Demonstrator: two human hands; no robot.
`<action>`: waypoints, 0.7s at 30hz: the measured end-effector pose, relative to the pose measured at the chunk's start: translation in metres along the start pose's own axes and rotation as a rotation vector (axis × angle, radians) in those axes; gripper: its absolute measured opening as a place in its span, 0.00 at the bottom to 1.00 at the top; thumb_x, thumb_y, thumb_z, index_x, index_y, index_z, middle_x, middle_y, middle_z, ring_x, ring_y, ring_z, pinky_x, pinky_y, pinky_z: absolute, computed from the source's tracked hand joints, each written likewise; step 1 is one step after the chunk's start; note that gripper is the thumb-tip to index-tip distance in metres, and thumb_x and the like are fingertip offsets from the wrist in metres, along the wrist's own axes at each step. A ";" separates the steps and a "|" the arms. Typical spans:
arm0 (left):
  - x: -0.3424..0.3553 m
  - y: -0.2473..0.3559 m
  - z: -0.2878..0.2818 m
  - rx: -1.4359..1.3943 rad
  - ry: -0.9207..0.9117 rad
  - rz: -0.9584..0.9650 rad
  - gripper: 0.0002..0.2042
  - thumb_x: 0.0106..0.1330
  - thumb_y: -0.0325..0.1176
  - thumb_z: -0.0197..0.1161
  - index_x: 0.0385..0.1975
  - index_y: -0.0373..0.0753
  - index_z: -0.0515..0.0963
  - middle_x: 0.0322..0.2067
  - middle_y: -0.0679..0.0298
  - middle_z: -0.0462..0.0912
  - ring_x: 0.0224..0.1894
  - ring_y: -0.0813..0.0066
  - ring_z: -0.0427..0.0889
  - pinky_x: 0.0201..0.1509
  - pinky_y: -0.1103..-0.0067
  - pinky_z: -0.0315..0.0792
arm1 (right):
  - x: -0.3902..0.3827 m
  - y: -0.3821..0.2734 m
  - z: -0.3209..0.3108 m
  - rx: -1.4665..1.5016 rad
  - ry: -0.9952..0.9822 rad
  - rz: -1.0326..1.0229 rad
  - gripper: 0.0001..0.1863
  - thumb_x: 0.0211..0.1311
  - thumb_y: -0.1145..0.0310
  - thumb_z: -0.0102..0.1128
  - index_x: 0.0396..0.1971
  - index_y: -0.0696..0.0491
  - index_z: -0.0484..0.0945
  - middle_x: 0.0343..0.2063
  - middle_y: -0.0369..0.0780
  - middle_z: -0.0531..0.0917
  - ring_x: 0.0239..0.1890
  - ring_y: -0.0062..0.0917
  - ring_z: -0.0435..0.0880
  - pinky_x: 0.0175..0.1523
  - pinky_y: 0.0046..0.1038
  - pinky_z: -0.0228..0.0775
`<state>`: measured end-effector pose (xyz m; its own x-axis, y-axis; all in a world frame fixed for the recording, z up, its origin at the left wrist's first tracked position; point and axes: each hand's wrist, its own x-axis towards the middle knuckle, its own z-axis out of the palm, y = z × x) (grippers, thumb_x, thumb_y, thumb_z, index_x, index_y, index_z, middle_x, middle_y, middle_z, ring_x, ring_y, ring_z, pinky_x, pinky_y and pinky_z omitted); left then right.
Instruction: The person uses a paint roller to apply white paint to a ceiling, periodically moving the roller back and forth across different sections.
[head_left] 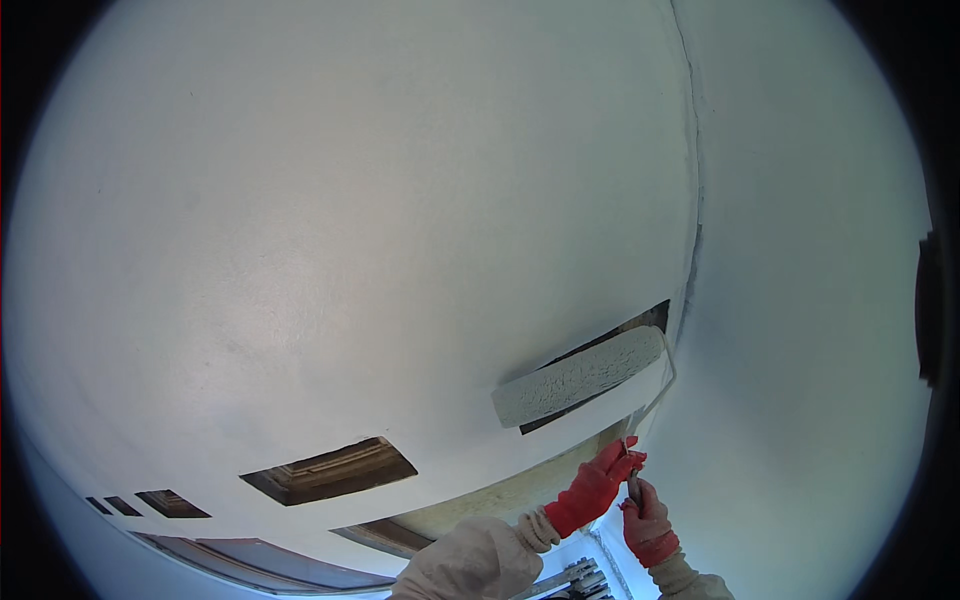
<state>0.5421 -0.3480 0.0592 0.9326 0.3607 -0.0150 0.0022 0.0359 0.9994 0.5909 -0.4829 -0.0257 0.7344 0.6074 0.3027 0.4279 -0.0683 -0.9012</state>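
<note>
My left hand (598, 482), in a red glove, grips the handle of a paint roller (578, 376). Below it and to the right, my right hand (648, 520), in a paint-smeared red glove, is closed round the same handle (633, 487). The roller's long, paint-coated sleeve lies across a dark rectangular opening (643, 322) in the white painted surface (400, 230), beside a cracked corner line; whether it touches the surface I cannot tell. Off-white cuffs and sleeves cover both my forearms.
Several more rectangular openings (327, 468) run off to the lower left. A long beige recess (500, 480) and a pale framed panel (260, 560) lie below them. An adjoining white surface (800, 300) has a dark object (928, 310) at the rim. Slatted metalwork (575, 580) shows at the bottom.
</note>
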 end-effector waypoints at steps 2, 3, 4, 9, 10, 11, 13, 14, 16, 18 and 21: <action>0.004 -0.011 -0.004 -0.129 -0.002 0.012 0.18 0.72 0.32 0.47 0.58 0.32 0.64 0.45 0.59 0.78 0.48 0.74 0.78 0.55 0.79 0.71 | 0.002 -0.002 0.003 0.009 0.006 -0.004 0.18 0.60 0.77 0.49 0.51 0.58 0.67 0.30 0.47 0.81 0.31 0.33 0.84 0.37 0.32 0.76; 0.009 -0.010 -0.009 -0.134 0.019 -0.002 0.18 0.72 0.32 0.47 0.58 0.32 0.64 0.45 0.59 0.78 0.48 0.74 0.78 0.55 0.79 0.71 | 0.011 -0.003 0.005 0.021 -0.015 0.007 0.18 0.60 0.76 0.50 0.51 0.58 0.67 0.30 0.48 0.81 0.31 0.36 0.84 0.36 0.33 0.76; 0.010 -0.008 -0.010 -0.085 0.031 -0.015 0.17 0.72 0.32 0.47 0.57 0.32 0.64 0.45 0.59 0.78 0.48 0.73 0.78 0.55 0.78 0.72 | 0.014 -0.006 0.005 0.023 -0.009 -0.001 0.18 0.60 0.76 0.50 0.51 0.58 0.67 0.30 0.48 0.81 0.31 0.36 0.84 0.36 0.33 0.76; 0.019 -0.006 -0.012 -0.129 0.034 0.019 0.15 0.72 0.32 0.48 0.55 0.32 0.66 0.44 0.58 0.78 0.48 0.73 0.78 0.55 0.77 0.72 | 0.026 -0.023 -0.007 -0.053 -0.060 0.076 0.21 0.58 0.70 0.54 0.53 0.55 0.67 0.30 0.53 0.81 0.35 0.48 0.82 0.39 0.40 0.75; 0.021 -0.003 -0.011 -0.137 0.039 0.032 0.15 0.72 0.31 0.48 0.55 0.32 0.66 0.43 0.58 0.78 0.48 0.72 0.78 0.55 0.77 0.72 | 0.030 -0.029 -0.010 -0.073 -0.065 0.078 0.21 0.59 0.68 0.54 0.53 0.54 0.67 0.30 0.53 0.81 0.35 0.50 0.82 0.39 0.42 0.74; 0.023 0.002 -0.011 -0.141 0.045 0.049 0.15 0.72 0.31 0.48 0.54 0.32 0.66 0.43 0.58 0.78 0.47 0.72 0.78 0.54 0.77 0.72 | 0.033 -0.036 -0.013 -0.062 -0.052 0.056 0.21 0.59 0.68 0.54 0.53 0.54 0.67 0.30 0.53 0.81 0.35 0.50 0.82 0.39 0.42 0.74; 0.022 0.017 -0.008 0.058 0.089 0.111 0.17 0.72 0.32 0.48 0.57 0.33 0.65 0.44 0.60 0.80 0.47 0.74 0.79 0.54 0.79 0.71 | 0.039 -0.050 -0.017 -0.119 -0.051 0.094 0.15 0.59 0.70 0.52 0.47 0.54 0.68 0.28 0.52 0.81 0.34 0.52 0.81 0.36 0.44 0.72; 0.018 0.032 -0.004 0.138 0.116 0.122 0.18 0.72 0.32 0.48 0.58 0.33 0.64 0.44 0.60 0.80 0.48 0.74 0.78 0.54 0.80 0.70 | 0.043 -0.054 -0.017 -0.145 -0.036 0.096 0.14 0.59 0.69 0.52 0.44 0.55 0.68 0.27 0.52 0.80 0.33 0.52 0.80 0.35 0.44 0.71; 0.011 0.048 -0.002 0.235 0.167 0.241 0.20 0.71 0.31 0.50 0.61 0.35 0.62 0.46 0.61 0.81 0.51 0.75 0.78 0.55 0.81 0.69 | 0.048 -0.074 -0.026 -0.076 -0.034 -0.001 0.13 0.62 0.68 0.51 0.46 0.53 0.68 0.29 0.53 0.80 0.34 0.52 0.79 0.35 0.44 0.71; 0.009 0.049 -0.005 0.284 0.183 0.401 0.22 0.68 0.28 0.53 0.61 0.35 0.61 0.50 0.56 0.78 0.53 0.69 0.77 0.57 0.79 0.70 | 0.057 -0.087 -0.028 -0.028 -0.067 -0.070 0.13 0.64 0.67 0.50 0.47 0.52 0.69 0.33 0.52 0.79 0.35 0.50 0.80 0.37 0.42 0.72; -0.009 0.107 -0.001 0.501 0.086 0.434 0.25 0.65 0.27 0.57 0.62 0.36 0.61 0.56 0.53 0.71 0.54 0.65 0.76 0.56 0.74 0.71 | 0.071 -0.118 -0.047 -0.043 0.008 -0.202 0.13 0.64 0.67 0.50 0.48 0.52 0.69 0.32 0.51 0.79 0.34 0.49 0.80 0.36 0.41 0.72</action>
<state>0.5333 -0.3470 0.1668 0.8544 0.3189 0.4103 -0.1800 -0.5591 0.8093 0.6175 -0.4690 0.1170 0.6352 0.6061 0.4788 0.5891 0.0208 -0.8078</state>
